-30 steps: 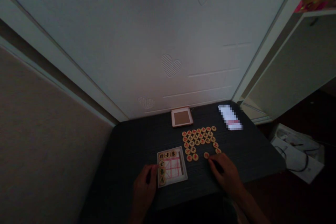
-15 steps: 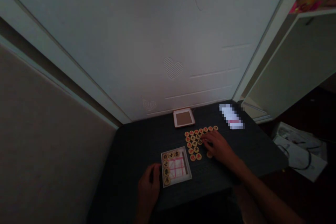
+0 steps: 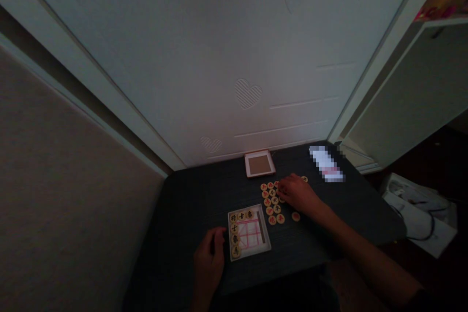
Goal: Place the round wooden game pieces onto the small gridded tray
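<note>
My right hand (image 3: 299, 196) is over the rows of round Chinese chess pieces (image 3: 272, 193), fingers drawn together and pointing down. It covers several of them, and whatever is between its fingertips is hidden. Some pieces carry red characters, others black. One loose piece (image 3: 296, 216) lies below the hand. To the left sits a shallow square box (image 3: 267, 234) with a pink-lined sheet inside. Black-lettered pieces (image 3: 234, 240) run down its left side and along its top. My left hand (image 3: 209, 261) rests beside the box's left edge, loosely curled, thumb and fingers apart, holding nothing visible.
A white-framed square object with a brown centre (image 3: 259, 165) lies at the back of the dark table (image 3: 190, 204), against the white panel. A blurred pale item (image 3: 326, 163) lies at the back right. White boxes with a cable (image 3: 420, 217) stand on the floor at right.
My right hand's fingers have drawn closer together over the upper rows of pieces. My left hand stays beside the box. The whole view has shifted slightly.
</note>
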`<state>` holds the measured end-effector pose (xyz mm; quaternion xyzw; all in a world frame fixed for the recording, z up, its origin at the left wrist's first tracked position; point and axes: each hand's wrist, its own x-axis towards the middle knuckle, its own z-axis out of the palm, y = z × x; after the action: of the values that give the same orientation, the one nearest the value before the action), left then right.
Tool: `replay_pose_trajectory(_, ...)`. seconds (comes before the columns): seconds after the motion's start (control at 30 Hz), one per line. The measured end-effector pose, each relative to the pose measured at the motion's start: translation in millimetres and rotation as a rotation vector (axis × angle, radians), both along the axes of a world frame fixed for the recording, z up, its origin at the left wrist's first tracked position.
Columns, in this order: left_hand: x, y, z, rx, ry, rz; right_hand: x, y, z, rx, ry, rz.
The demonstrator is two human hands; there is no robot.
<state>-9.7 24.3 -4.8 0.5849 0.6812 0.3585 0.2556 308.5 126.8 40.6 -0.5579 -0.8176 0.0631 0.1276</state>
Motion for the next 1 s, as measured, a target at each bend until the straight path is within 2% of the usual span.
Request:
replay_pose_trajectory(0.7,2.1,0.4,5.8,0.047,-0.063,0.010,-9.0,5.4,-3.4,-0.030,-0.034,-0.050)
replay_pose_trajectory(0.87,1.9,-0.1,6.0,0.031,-0.055,0.006,-8.4,0.8,4.2,0.009,0.024,-0.073)
replay_pose_trajectory(1.0,2.3,0.9,5.7,0.022,-0.057,0.008,-9.5,-9.6,13.8,0.033,0.102,-0.038)
